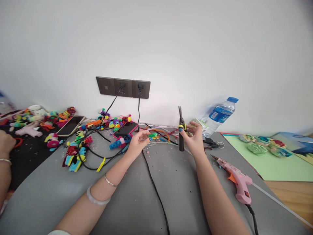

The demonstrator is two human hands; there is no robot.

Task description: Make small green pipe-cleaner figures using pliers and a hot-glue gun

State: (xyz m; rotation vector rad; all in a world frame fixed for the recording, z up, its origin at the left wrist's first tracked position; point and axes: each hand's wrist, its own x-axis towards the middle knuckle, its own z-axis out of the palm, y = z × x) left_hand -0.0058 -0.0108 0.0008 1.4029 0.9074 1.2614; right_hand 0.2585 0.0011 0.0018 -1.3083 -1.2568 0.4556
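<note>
The left hand (138,141) pinches a small green piece (153,134) at its fingertips above the grey mat (137,195). The right hand (194,138) grips black pliers (181,130) upright, tips pointing up. A black cable (156,192) runs between the forearms to the wall sockets (123,87). A pink glue gun (236,179) lies right of the right forearm; a water bottle (218,115) leans at the white wall. Colourful craft figures (74,156) and a phone (125,129) lie left. Another person's hand (5,143) rests at the far left.
</note>
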